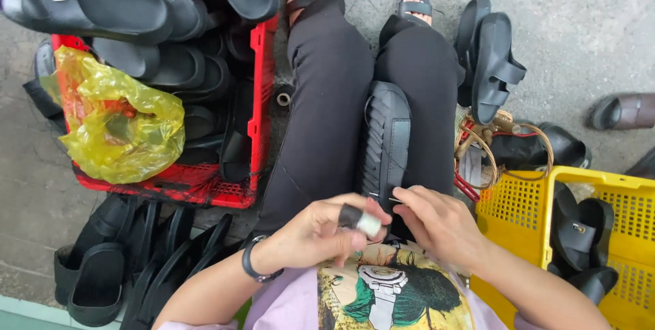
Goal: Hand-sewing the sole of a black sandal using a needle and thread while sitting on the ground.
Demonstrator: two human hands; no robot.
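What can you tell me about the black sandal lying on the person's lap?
The black sandal lies lengthwise between the thighs, sole side up and slightly tilted, heel end toward the person. It looks like rubber or foam, with a ribbed tread and a smooth strap edge. The right hand pinches something thin at its near end; the left hand, with a covered fingertip, hovers beside it.

I'm sitting over a rough grey concrete floor (587, 23). On it to my left sits a red crate (263, 64), with a row of black sandals (136, 262) standing on edge just below it. A thread spool (283, 98) lies right beside the crate, by my leg. To my right there's a yellow basket (508, 207), a pair of black slides (488, 57) near my foot, and a brown shoe (624, 110) further off at the edge.
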